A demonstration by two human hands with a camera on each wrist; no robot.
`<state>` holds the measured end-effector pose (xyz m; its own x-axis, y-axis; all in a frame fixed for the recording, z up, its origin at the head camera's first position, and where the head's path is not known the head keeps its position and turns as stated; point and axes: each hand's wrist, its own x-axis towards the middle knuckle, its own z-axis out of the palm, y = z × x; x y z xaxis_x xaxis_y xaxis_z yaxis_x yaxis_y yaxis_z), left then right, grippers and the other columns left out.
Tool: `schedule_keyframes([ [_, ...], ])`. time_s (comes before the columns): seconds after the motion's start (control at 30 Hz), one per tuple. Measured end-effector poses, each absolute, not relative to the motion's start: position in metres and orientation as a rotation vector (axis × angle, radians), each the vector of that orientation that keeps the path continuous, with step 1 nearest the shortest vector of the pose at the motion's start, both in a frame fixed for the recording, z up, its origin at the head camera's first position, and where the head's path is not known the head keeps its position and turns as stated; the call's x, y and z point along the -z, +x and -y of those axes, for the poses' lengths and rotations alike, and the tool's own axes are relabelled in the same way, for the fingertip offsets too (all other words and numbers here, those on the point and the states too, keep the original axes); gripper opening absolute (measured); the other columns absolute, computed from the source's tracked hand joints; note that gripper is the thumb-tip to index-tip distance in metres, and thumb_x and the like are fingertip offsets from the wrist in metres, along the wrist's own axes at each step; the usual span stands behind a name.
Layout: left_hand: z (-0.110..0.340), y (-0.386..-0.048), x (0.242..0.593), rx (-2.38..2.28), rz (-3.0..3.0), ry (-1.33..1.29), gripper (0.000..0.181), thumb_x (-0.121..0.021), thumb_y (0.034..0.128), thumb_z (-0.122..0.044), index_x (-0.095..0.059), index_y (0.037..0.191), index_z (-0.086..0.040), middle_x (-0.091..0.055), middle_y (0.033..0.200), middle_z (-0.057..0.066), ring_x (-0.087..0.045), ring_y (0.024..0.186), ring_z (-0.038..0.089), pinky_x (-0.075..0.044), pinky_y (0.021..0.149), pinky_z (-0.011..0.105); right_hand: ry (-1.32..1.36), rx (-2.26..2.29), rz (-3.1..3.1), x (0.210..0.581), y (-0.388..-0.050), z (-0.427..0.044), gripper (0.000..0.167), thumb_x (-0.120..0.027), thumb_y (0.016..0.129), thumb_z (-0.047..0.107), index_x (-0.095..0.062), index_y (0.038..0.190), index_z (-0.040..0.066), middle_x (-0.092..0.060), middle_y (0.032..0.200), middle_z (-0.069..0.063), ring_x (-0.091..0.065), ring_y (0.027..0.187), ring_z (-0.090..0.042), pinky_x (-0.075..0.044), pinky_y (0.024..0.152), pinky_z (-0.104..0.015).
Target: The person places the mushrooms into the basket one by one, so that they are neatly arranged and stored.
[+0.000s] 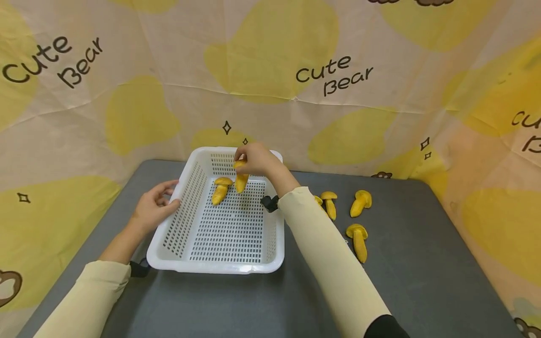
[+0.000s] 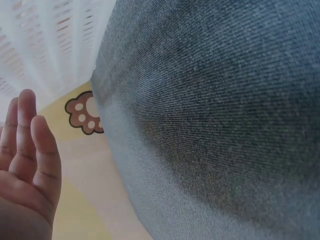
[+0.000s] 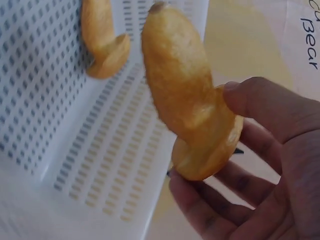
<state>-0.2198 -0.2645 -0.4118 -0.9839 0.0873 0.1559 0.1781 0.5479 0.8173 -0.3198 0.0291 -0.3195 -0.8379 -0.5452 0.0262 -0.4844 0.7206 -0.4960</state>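
A white perforated basket stands on the grey table. Inside it, toward the back left, lies a yellow mushroom, also visible in the right wrist view. The right hand pinches another yellow mushroom by its cap over the back of the basket, stem pointing down. In the right wrist view, thumb and fingers of that hand grip the cap of the held mushroom. The left hand rests at the basket's left rim, its fingers relaxed; the left wrist view shows the hand with fingers extended beside the basket wall.
Several yellow mushrooms lie on the table right of the basket, among them one farther back and one nearer; the right sleeve partly covers another. A patterned cloth hangs behind the table.
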Motion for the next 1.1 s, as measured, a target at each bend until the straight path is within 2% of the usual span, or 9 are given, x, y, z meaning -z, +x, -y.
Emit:
schedule_keyframes([
  [0.2, 0.263, -0.217, 0.411, 1.454, 2.666, -0.236, 0.056, -0.061, 0.0902, -0.01, -0.043, 0.142, -0.003, -0.058, 0.113, 0.023, -0.06, 0.061, 0.0, -0.056, 0.051, 0.026, -0.795, 0.766, -2.766, 0.329, -0.321, -0.018, 0.026, -0.07, 0.085, 0.021, -0.069, 0.11, 0.013, -0.066, 0.109, -0.006, -0.059, 0.095, -0.019, -0.052, 0.083, -0.03],
  [0.77, 0.265, -0.218, 0.413, 1.432, 2.69, -0.22, 0.056, -0.061, 0.0903, -0.011, -0.043, 0.143, -0.003, -0.058, 0.115, 0.023, -0.059, 0.061, 0.0, -0.055, 0.051, 0.026, -0.698, 0.83, -2.72, 0.361, -0.326, -0.014, 0.023, -0.071, 0.086, 0.022, -0.068, 0.108, 0.015, -0.063, 0.109, -0.006, -0.058, 0.096, -0.019, -0.051, 0.081, -0.029],
  [1.1, 0.265, -0.22, 0.413, 1.455, 2.665, -0.238, 0.056, -0.061, 0.0894, -0.008, -0.043, 0.142, -0.002, -0.057, 0.114, 0.022, -0.059, 0.06, 0.0, -0.056, 0.051, 0.027, -0.626, 0.8, -2.72, 0.373, -0.33, -0.013, 0.023, -0.072, 0.086, 0.023, -0.068, 0.106, 0.015, -0.063, 0.112, -0.006, -0.058, 0.103, -0.019, -0.052, 0.087, -0.033],
])
